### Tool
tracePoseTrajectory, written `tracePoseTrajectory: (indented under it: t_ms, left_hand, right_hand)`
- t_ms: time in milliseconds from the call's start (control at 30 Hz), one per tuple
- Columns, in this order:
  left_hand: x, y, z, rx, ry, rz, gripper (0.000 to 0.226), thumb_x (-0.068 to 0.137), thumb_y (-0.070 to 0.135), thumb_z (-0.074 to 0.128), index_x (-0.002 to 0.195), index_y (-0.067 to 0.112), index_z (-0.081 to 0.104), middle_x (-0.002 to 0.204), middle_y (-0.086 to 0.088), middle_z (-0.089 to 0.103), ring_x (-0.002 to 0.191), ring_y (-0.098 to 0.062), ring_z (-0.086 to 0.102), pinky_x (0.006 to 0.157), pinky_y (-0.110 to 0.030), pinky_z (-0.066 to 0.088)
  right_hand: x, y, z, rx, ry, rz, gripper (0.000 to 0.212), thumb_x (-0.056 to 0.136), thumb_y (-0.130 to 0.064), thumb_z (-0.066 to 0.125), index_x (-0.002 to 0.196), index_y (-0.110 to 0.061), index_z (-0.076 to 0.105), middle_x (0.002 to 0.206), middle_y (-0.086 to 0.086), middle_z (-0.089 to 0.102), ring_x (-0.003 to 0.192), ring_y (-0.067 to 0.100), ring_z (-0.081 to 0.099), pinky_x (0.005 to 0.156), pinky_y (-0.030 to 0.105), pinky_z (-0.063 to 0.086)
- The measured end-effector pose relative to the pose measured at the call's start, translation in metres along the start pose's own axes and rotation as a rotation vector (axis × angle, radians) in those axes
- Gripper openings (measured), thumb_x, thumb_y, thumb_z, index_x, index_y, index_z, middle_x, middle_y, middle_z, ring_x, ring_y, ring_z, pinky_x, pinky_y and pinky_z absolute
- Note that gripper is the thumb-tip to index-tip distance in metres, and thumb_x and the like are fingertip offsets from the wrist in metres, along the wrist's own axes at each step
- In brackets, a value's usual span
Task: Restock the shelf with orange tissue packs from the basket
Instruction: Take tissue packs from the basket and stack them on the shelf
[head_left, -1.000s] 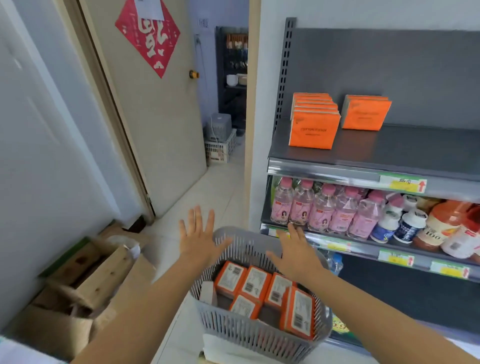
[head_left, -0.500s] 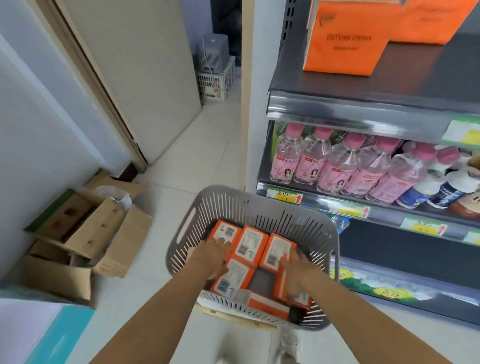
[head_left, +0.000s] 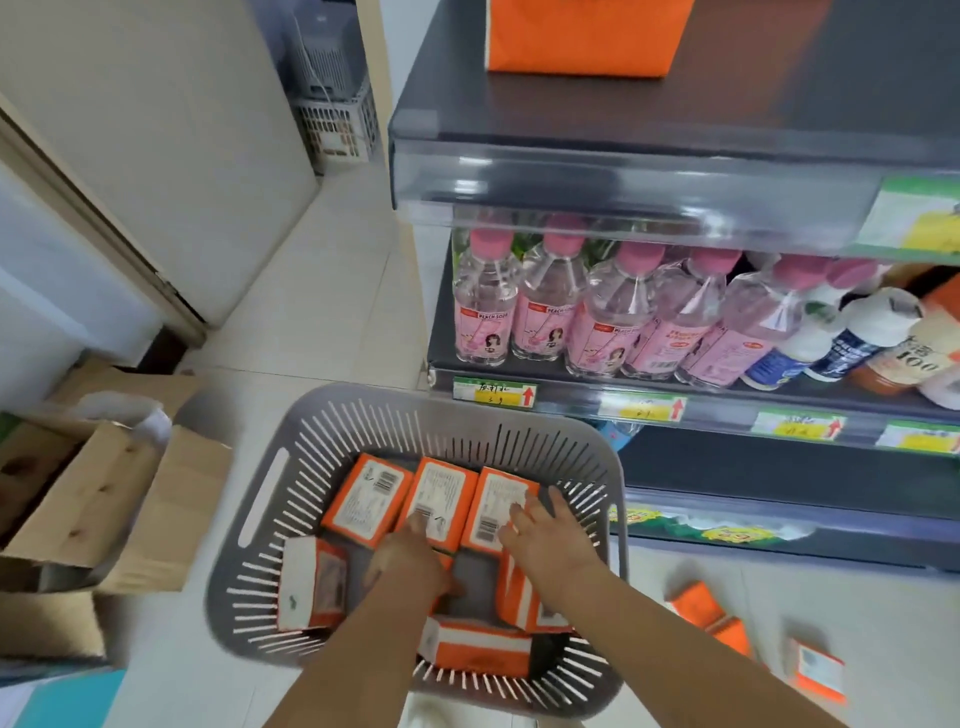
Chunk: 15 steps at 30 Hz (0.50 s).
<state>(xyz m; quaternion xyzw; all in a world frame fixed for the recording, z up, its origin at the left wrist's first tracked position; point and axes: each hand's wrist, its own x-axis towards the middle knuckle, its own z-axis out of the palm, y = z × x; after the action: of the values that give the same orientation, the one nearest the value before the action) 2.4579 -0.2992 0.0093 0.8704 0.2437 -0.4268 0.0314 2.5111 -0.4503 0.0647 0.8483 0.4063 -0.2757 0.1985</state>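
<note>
A grey slotted basket (head_left: 400, 415) stands on the floor in front of the shelf and holds several orange tissue packs. Three packs lie side by side at its far end: left (head_left: 366, 499), middle (head_left: 447, 491), right (head_left: 496, 504). More packs lie nearer me (head_left: 311, 587). My left hand (head_left: 410, 558) is inside the basket, its bent fingers on the near edge of the middle pack. My right hand (head_left: 545, 535) lies with fingers spread on the right pack. An orange pack (head_left: 582, 36) stands on the top shelf (head_left: 571, 114).
Pink-capped bottles (head_left: 597, 312) and other drinks fill the middle shelf. Loose orange packs (head_left: 701, 608) lie on the floor to the right. Cardboard boxes (head_left: 104, 509) sit on the left. A door (head_left: 156, 130) and a crate (head_left: 337, 119) are behind.
My view has dropped closer to the basket. Both hands have slid forward from the nearer packs onto the far row.
</note>
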Motion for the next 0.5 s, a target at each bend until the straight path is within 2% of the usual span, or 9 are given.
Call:
tracePoseTrajectory:
  t_ms: [100, 233, 333, 367, 400, 500]
  left_hand:
    - [0.007, 0.003, 0.007, -0.124, 0.002, -0.042, 0.107, 0.082, 0.045, 0.063, 0.151, 0.016, -0.012, 0.145, -0.013, 0.038, 0.128, -0.032, 0.047, 0.101, -0.043, 0.047]
    - [0.011, -0.007, 0.001, -0.233, 0.014, -0.03, 0.098, 0.086, 0.029, 0.059, 0.151, 0.017, -0.013, 0.138, -0.013, 0.048, 0.125, -0.029, 0.05, 0.099, -0.037, 0.046]
    - [0.006, -0.024, -0.018, -0.225, 0.068, 0.031, 0.094, 0.087, 0.028, 0.056, 0.15, 0.013, -0.012, 0.135, -0.008, 0.052, 0.124, -0.025, 0.052, 0.097, -0.035, 0.044]
    - [0.004, -0.031, -0.025, -0.226, 0.092, 0.047, 0.087, 0.089, 0.025, 0.052, 0.151, 0.012, -0.008, 0.138, -0.009, 0.05, 0.126, -0.026, 0.05, 0.1, -0.036, 0.042]
    - [0.003, -0.037, -0.031, -0.217, 0.102, 0.069, 0.079, 0.091, 0.023, 0.05, 0.152, 0.01, 0.0, 0.141, -0.01, 0.047, 0.128, -0.026, 0.048, 0.102, -0.035, 0.041]
    - [0.0, -0.048, -0.037, -0.194, -0.01, 0.135, 0.056, 0.089, 0.027, 0.059, 0.138, 0.006, 0.042, 0.139, -0.01, 0.051, 0.127, -0.022, 0.049, 0.103, -0.028, 0.041]
  right_hand:
    - [-0.001, 0.004, -0.003, 0.005, 0.028, 0.02, 0.06, 0.089, -0.016, 0.057, 0.143, -0.013, 0.031, 0.151, 0.018, 0.03, 0.143, 0.036, 0.015, 0.117, 0.056, 0.005]
    - [-0.011, 0.01, -0.009, 0.163, -0.027, 0.114, 0.05, 0.093, -0.018, 0.053, 0.138, -0.009, 0.035, 0.142, 0.019, 0.042, 0.134, 0.039, 0.031, 0.112, 0.049, 0.025]
    - [-0.017, 0.015, -0.017, 0.404, -0.042, 0.176, 0.045, 0.099, -0.024, 0.041, 0.14, -0.007, 0.037, 0.145, 0.017, 0.039, 0.133, 0.033, 0.035, 0.102, 0.028, 0.034]
    - [-0.021, 0.017, -0.021, 0.434, 0.006, 0.182, 0.046, 0.098, -0.029, 0.041, 0.139, -0.008, 0.04, 0.145, 0.014, 0.04, 0.133, 0.03, 0.037, 0.096, 0.022, 0.036]
    - [-0.026, 0.019, -0.027, 0.424, 0.047, 0.192, 0.047, 0.097, -0.032, 0.044, 0.137, -0.009, 0.043, 0.144, 0.012, 0.041, 0.132, 0.028, 0.038, 0.095, 0.023, 0.037]
    - [-0.032, 0.017, -0.033, 0.477, 0.134, 0.23, 0.048, 0.093, -0.034, 0.049, 0.134, -0.008, 0.046, 0.14, 0.01, 0.044, 0.129, 0.024, 0.043, 0.098, 0.029, 0.037]
